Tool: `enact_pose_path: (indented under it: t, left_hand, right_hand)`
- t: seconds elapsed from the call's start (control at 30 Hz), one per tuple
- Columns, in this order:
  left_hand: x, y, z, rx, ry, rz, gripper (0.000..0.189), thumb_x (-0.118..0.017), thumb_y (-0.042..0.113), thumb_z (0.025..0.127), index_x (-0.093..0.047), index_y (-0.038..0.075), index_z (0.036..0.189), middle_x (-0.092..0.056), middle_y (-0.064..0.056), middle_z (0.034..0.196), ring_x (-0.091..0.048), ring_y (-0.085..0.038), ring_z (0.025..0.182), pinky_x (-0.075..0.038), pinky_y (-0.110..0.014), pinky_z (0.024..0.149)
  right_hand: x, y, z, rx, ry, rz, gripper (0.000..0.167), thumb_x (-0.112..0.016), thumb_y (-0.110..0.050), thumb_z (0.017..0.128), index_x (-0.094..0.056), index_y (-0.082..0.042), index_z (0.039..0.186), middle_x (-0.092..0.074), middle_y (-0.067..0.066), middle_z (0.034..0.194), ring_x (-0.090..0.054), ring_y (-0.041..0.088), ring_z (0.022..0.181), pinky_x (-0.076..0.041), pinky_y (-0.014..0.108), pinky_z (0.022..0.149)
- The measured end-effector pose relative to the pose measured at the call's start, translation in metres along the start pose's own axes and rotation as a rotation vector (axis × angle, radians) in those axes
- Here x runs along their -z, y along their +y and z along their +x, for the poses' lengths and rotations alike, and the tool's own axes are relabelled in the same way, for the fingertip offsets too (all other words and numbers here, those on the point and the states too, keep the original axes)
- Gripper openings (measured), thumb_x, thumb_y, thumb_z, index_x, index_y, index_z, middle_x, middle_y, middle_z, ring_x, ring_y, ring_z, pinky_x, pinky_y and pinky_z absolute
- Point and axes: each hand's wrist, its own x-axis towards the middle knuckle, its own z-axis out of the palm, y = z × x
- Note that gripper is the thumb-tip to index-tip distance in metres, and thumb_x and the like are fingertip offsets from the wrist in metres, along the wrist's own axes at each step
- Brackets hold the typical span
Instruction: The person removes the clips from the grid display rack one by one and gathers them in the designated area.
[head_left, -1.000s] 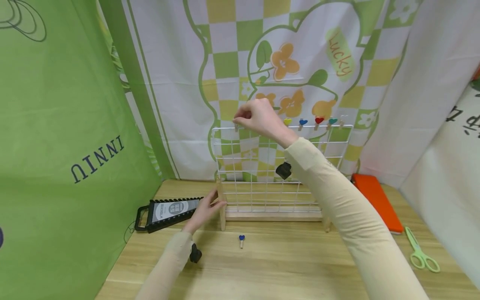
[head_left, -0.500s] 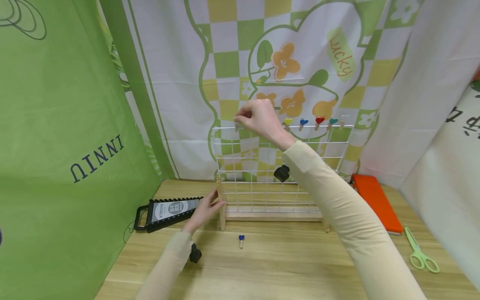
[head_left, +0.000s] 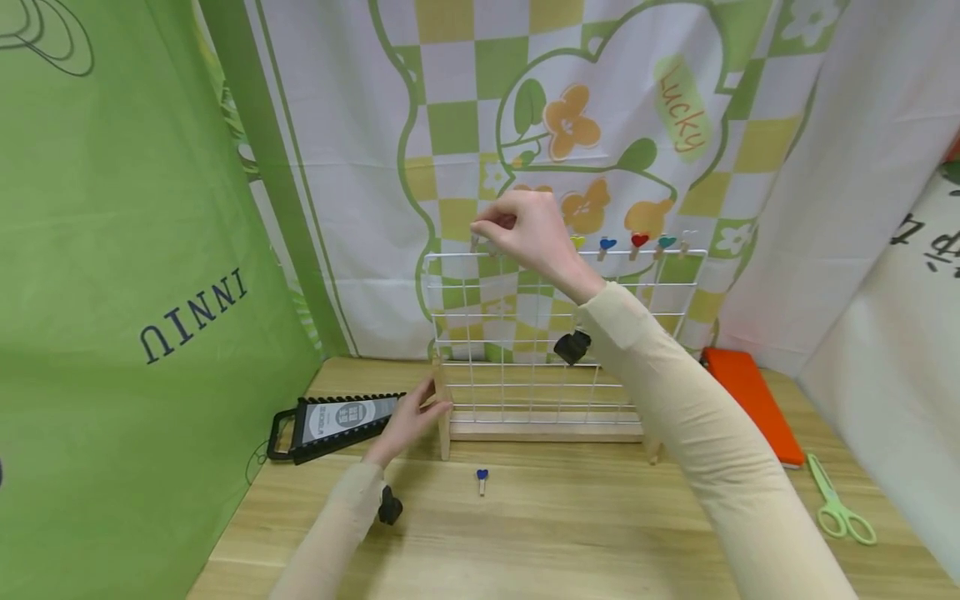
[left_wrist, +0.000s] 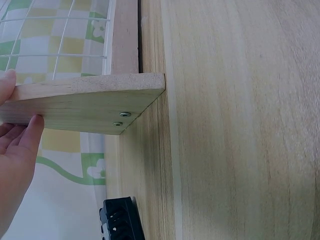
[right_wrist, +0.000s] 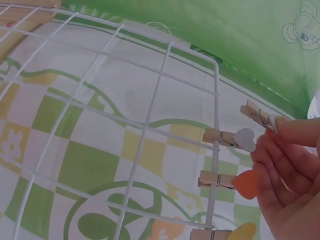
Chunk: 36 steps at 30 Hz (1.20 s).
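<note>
My right hand (head_left: 525, 233) is above the upper left of a white wire grid rack (head_left: 468, 329), pinching a small wooden clothespin (right_wrist: 257, 114) by its pale end. In the right wrist view that clothespin stands apart from the rack's edge wire. Beside it, a clothespin with a white heart (right_wrist: 245, 139), one with an orange heart (right_wrist: 247, 184) and one with a yellow heart (right_wrist: 242, 232) are clipped on the wire. My left hand (head_left: 408, 418) holds the rack's left wooden upright (left_wrist: 90, 102), thumb on one side and fingers on the other.
A blue-heart clothespin (head_left: 482, 482) lies on the table (head_left: 555, 533) before the rack. Left of it sits a black toothed holder (head_left: 345, 425). At right are an orange-red case (head_left: 753, 404) and green scissors (head_left: 840, 504). More heart clothespins, including a red one (head_left: 638, 243), line the top wire.
My right hand has risen slightly, lifting the clothespin from the level of the top wire to just above it. My left hand stays in place on the upright.
</note>
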Motion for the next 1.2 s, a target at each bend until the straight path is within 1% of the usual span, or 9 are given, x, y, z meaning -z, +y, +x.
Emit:
enact_pose_path:
  t: [0.1, 0.2, 0.3, 0.43, 0.53, 0.8, 0.93, 1.07, 1.2]
  left_hand:
    - [0.000, 0.000, 0.000, 0.000, -0.003, -0.003, 0.067, -0.065, 0.016, 0.097, -0.032, -0.002, 0.153, -0.041, -0.028, 0.152, -0.040, -0.040, 0.143, -0.043, -0.050, 0.115]
    - [0.000, 0.000, 0.000, 0.009, -0.005, -0.001, 0.068, -0.064, 0.017, 0.097, -0.031, -0.002, 0.153, -0.040, -0.027, 0.153, -0.038, -0.040, 0.144, -0.043, -0.049, 0.115]
    - [0.000, 0.000, -0.001, 0.029, 0.000, 0.007, 0.068, -0.064, 0.019, 0.098, -0.030, 0.000, 0.154, -0.041, -0.024, 0.154, -0.038, -0.037, 0.145, -0.043, -0.047, 0.116]
    - [0.000, 0.001, -0.001, 0.030, 0.007, 0.014, 0.067, -0.064, 0.018, 0.097, -0.031, 0.000, 0.153, -0.041, -0.024, 0.154, -0.039, -0.038, 0.144, -0.044, -0.046, 0.115]
    - [0.000, 0.002, 0.000, 0.021, 0.011, 0.027, 0.067, -0.064, 0.017, 0.097, -0.031, -0.002, 0.153, -0.041, -0.026, 0.153, -0.040, -0.040, 0.144, -0.044, -0.048, 0.114]
    - [-0.004, -0.001, 0.001, 0.044, 0.012, 0.020, 0.065, -0.060, 0.011, 0.099, -0.027, -0.007, 0.152, -0.036, -0.030, 0.154, -0.034, -0.043, 0.145, -0.039, -0.054, 0.117]
    - [-0.003, 0.000, 0.000, 0.046, 0.011, 0.016, 0.065, -0.061, 0.012, 0.098, -0.029, -0.006, 0.152, -0.038, -0.029, 0.153, -0.036, -0.042, 0.145, -0.040, -0.052, 0.117]
    - [-0.002, 0.002, 0.000, 0.044, 0.011, 0.018, 0.066, -0.063, 0.014, 0.098, -0.030, -0.005, 0.152, -0.040, -0.028, 0.153, -0.038, -0.041, 0.144, -0.042, -0.049, 0.116]
    - [-0.002, 0.002, 0.000, 0.040, 0.015, 0.005, 0.067, -0.064, 0.015, 0.097, -0.031, -0.004, 0.152, -0.041, -0.027, 0.153, -0.039, -0.040, 0.144, -0.042, -0.049, 0.116]
  right_hand:
    - [0.003, 0.000, -0.006, -0.018, 0.013, 0.010, 0.016, -0.073, -0.021, 0.091, -0.080, -0.007, 0.095, -0.077, 0.011, 0.089, -0.070, 0.020, 0.076, -0.058, 0.028, 0.072]
    - [0.006, 0.001, -0.012, -0.024, 0.029, 0.037, 0.016, -0.073, -0.022, 0.091, -0.079, -0.007, 0.096, -0.077, 0.011, 0.090, -0.071, 0.019, 0.075, -0.057, 0.024, 0.069]
    - [0.009, 0.001, -0.020, -0.025, 0.036, 0.069, 0.017, -0.073, -0.022, 0.091, -0.079, -0.008, 0.097, -0.078, 0.010, 0.093, -0.071, 0.018, 0.075, -0.055, 0.019, 0.067]
    - [0.009, 0.003, -0.032, -0.007, 0.015, 0.103, 0.017, -0.072, -0.023, 0.092, -0.079, -0.009, 0.099, -0.078, 0.007, 0.096, -0.071, 0.017, 0.077, -0.055, 0.016, 0.066]
    - [0.006, 0.007, -0.042, 0.007, -0.012, 0.109, 0.015, -0.072, -0.022, 0.093, -0.079, -0.009, 0.099, -0.078, 0.007, 0.097, -0.071, 0.016, 0.078, -0.056, 0.019, 0.067]
    - [-0.010, 0.025, -0.074, -0.013, -0.068, 0.101, 0.013, -0.072, -0.019, 0.092, -0.079, -0.010, 0.098, -0.078, 0.005, 0.095, -0.071, 0.015, 0.079, -0.060, 0.027, 0.071]
    - [-0.021, 0.034, -0.092, -0.013, -0.113, 0.097, 0.013, -0.073, -0.018, 0.091, -0.079, -0.009, 0.098, -0.077, 0.005, 0.093, -0.072, 0.015, 0.079, -0.063, 0.030, 0.075]
    - [-0.035, 0.043, -0.113, -0.016, -0.163, 0.104, 0.013, -0.073, -0.016, 0.091, -0.079, -0.007, 0.098, -0.077, 0.006, 0.090, -0.071, 0.015, 0.078, -0.064, 0.029, 0.075]
    - [-0.053, 0.054, -0.135, -0.027, -0.220, 0.099, 0.012, -0.073, -0.017, 0.091, -0.079, -0.008, 0.096, -0.077, 0.004, 0.088, -0.071, 0.013, 0.076, -0.062, 0.024, 0.071]
